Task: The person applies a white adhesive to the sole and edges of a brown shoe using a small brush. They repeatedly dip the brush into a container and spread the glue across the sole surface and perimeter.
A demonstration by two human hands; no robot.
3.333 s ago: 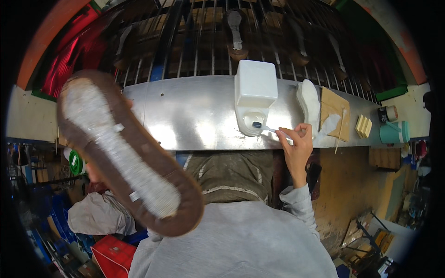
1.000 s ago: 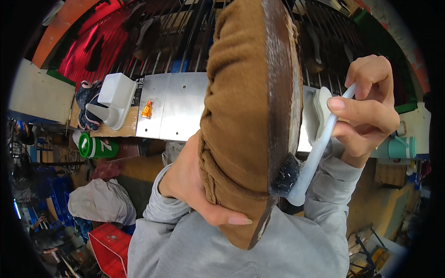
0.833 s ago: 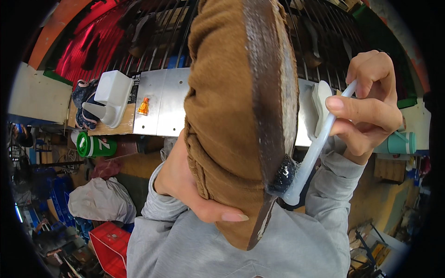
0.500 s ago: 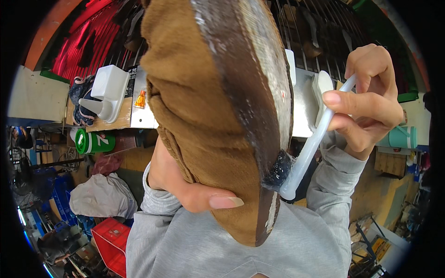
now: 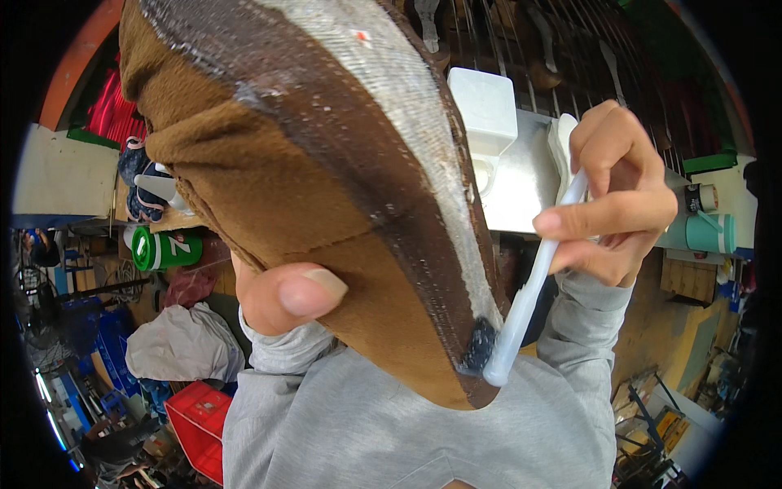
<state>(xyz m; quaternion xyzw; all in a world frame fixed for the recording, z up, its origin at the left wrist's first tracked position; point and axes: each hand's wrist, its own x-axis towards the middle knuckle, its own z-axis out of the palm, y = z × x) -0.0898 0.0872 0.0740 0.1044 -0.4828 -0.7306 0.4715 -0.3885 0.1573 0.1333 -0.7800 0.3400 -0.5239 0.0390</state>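
A brown suede shoe upper [image 5: 261, 212] fills the middle of the view, tilted with its tip towards my chest. Along its lower edge runs a dark brown band [image 5: 342, 163] that looks wet, and beside that lies a pale woven underside [image 5: 399, 106]. My left hand [image 5: 285, 297] grips the shoe upper from the left, thumb on the suede and other fingers hidden behind. Pinched in my right hand [image 5: 619, 196] is a brush [image 5: 525, 306] with a whitish plastic handle, pointing down. Its dark bristles touch the band and pale underside near the tip.
Behind the shoe, a white plastic container [image 5: 482, 106] and a white oblong piece [image 5: 560, 151] stand on a metal surface under a rod rack [image 5: 570, 49]. A green bucket [image 5: 167, 249], whitish bag [image 5: 186, 346] and red crate [image 5: 199, 428] are at left; a teal container [image 5: 709, 233] is right.
The shoe upper has tilted over to the left, showing more of its underside. The brush has moved down along the edge towards the tip, and my left thumb sits further left and higher.
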